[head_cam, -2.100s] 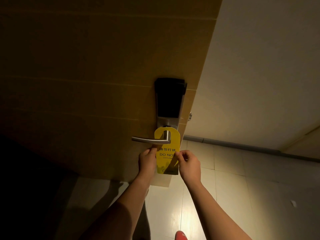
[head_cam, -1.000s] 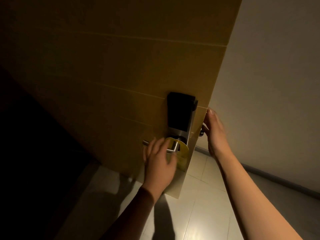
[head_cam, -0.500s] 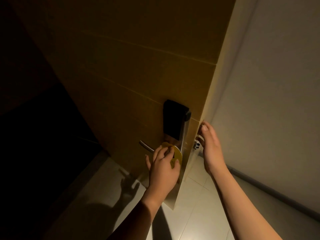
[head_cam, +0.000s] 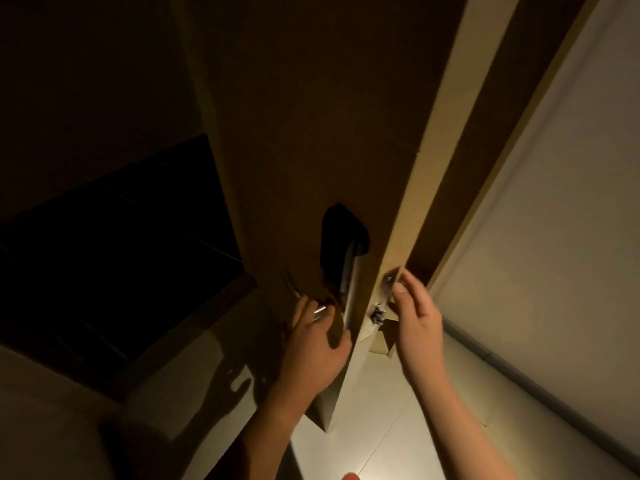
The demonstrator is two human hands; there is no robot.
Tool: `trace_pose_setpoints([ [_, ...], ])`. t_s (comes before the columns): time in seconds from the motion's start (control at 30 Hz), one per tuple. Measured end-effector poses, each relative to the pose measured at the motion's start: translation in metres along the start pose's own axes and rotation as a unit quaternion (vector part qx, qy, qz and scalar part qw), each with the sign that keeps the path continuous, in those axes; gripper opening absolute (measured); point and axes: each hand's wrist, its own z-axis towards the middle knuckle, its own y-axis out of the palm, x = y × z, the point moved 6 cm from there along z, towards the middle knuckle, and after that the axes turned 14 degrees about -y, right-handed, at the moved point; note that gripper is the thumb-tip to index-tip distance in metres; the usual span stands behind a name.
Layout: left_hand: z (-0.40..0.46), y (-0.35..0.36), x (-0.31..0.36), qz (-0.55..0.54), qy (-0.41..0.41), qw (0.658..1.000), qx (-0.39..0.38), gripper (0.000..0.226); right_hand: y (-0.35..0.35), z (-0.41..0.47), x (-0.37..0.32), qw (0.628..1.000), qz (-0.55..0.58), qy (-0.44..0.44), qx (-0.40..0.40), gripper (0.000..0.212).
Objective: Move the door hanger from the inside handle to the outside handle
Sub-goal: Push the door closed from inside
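Observation:
The wooden door (head_cam: 311, 133) stands ajar and I see it almost edge-on. My left hand (head_cam: 318, 344) is closed over the silver lever handle (head_cam: 298, 296) below the black lock panel (head_cam: 341, 237), and the lever's end pokes out between my fingers. The yellow door hanger (head_cam: 336, 323) hangs on this handle, in shadow and mostly hidden by my hand; only a dull strip shows beside the lock plate. My right hand (head_cam: 415, 320) grips the door's pale edge (head_cam: 415, 202), thumb on the strike plate just above the latch (head_cam: 378, 316). The handle on the door's other face is hidden.
A white wall (head_cam: 554, 237) with a grey skirting (head_cam: 519, 379) runs close on the right. Pale floor tiles (head_cam: 374, 445) lie below the door. Left of the door is a dark opening (head_cam: 121, 254). A red shoe tip (head_cam: 351, 477) shows at the bottom edge.
The view has swung round, so the door now appears nearly edge-on. My left hand has settled over the lever and hanger, and my right hand has stayed on the door edge near the latch.

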Motion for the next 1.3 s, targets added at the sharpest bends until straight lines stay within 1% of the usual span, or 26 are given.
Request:
trace_pose_setpoints([
  [0.07,-0.009,-0.016,-0.024,0.000,-0.027,0.999,0.023,0.073,0.020,-0.019,-0.004,1.000,0.003,0.011,-0.018,0.034],
  [0.17,-0.022,-0.040,-0.061,0.013,-0.066,0.997,0.045,0.093,0.050,-0.045,-0.016,0.998,0.008,0.019,-0.053,0.029],
  [0.23,-0.032,-0.056,-0.084,0.000,-0.093,0.994,0.052,0.106,0.072,-0.059,-0.024,0.996,0.012,0.013,-0.093,0.029],
  [0.37,-0.051,-0.091,-0.124,-0.042,-0.142,0.986,0.074,0.101,0.117,-0.088,-0.040,0.978,0.035,-0.006,-0.204,0.032],
  [0.47,-0.059,-0.117,-0.150,-0.067,-0.185,0.976,0.089,0.112,0.149,-0.106,-0.048,0.951,0.037,-0.032,-0.305,0.039],
  [0.5,-0.061,-0.126,-0.160,-0.078,-0.198,0.973,0.094,0.110,0.161,-0.112,-0.052,0.936,0.038,-0.042,-0.347,0.041],
  [0.53,-0.064,-0.136,-0.170,-0.088,-0.211,0.968,0.099,0.103,0.172,-0.117,-0.056,0.921,0.037,-0.051,-0.385,0.043],
  [0.6,-0.066,-0.152,-0.188,-0.102,-0.237,0.961,0.100,0.089,0.190,-0.122,-0.061,0.898,0.025,-0.064,-0.435,0.044],
  [0.67,-0.066,-0.170,-0.205,-0.104,-0.261,0.953,0.114,0.095,0.206,-0.123,-0.064,0.893,0.018,-0.076,-0.444,0.043],
  [0.77,-0.066,-0.197,-0.229,-0.124,-0.301,0.933,0.155,0.117,0.229,-0.118,-0.064,0.898,0.010,-0.094,-0.429,0.042],
  [0.8,-0.066,-0.204,-0.238,-0.137,-0.311,0.926,0.164,0.118,0.238,-0.116,-0.065,0.897,0.011,-0.102,-0.430,0.040],
  [0.87,-0.065,-0.217,-0.255,-0.168,-0.314,0.916,0.185,0.102,0.258,-0.112,-0.065,0.891,0.010,-0.118,-0.438,0.038],
  [0.97,-0.063,-0.240,-0.282,-0.234,-0.281,0.900,0.237,0.081,0.298,-0.109,-0.067,0.879,0.011,-0.148,-0.454,0.037],
  [1.0,-0.061,-0.248,-0.289,-0.256,-0.265,0.893,0.258,0.070,0.314,-0.108,-0.068,0.875,0.013,-0.156,-0.457,0.038],
  [1.07,-0.056,-0.262,-0.299,-0.304,-0.238,0.877,0.287,0.040,0.348,-0.103,-0.074,0.871,0.011,-0.182,-0.456,0.043],
  [1.1,-0.051,-0.270,-0.309,-0.320,-0.233,0.867,0.302,0.028,0.371,-0.100,-0.080,0.867,0.014,-0.200,-0.456,0.048],
  [1.13,-0.047,-0.278,-0.317,-0.328,-0.233,0.860,0.316,0.021,0.391,-0.096,-0.088,0.864,0.019,-0.219,-0.453,0.053],
  [1.2,-0.040,-0.293,-0.333,-0.320,-0.247,0.850,0.339,0.019,0.431,-0.088,-0.105,0.855,0.039,-0.264,-0.445,0.059],
  [1.23,-0.036,-0.301,-0.340,-0.314,-0.256,0.846,0.346,0.023,0.450,-0.084,-0.111,0.849,0.048,-0.289,-0.440,0.061],
  [1.3,-0.026,-0.317,-0.356,-0.320,-0.264,0.836,0.359,0.039,0.485,-0.078,-0.121,0.838,0.052,-0.330,-0.431,0.067],
])
